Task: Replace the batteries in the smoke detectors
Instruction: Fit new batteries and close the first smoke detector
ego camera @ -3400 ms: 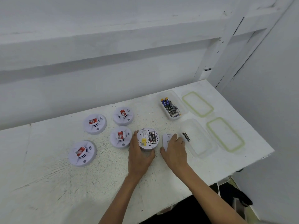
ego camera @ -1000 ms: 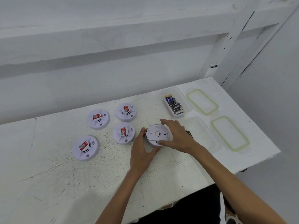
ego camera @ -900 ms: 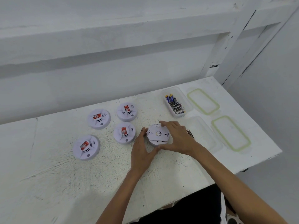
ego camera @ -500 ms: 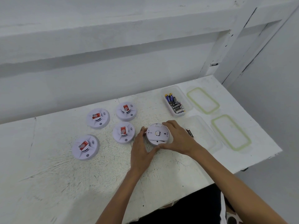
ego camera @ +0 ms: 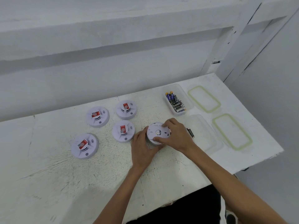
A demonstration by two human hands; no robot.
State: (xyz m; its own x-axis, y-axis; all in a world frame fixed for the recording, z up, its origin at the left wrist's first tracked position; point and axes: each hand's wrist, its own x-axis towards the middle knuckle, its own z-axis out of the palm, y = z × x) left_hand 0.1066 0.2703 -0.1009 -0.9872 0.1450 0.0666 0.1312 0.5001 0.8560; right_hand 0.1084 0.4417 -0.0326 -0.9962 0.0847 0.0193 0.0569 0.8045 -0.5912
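The upturned smoke detector [ego camera: 157, 133] sits on the table [ego camera: 113, 175] between both hands, right hand [ego camera: 175, 136] clamped across its back cover, left hand [ego camera: 142, 145] gripping the near rim; looks like the cover is being twisted shut. Next it needs flipping upright, then one of four detectors [ego camera: 123, 130] beside it, with fresh cells from the battery tub [ego camera: 175, 101]
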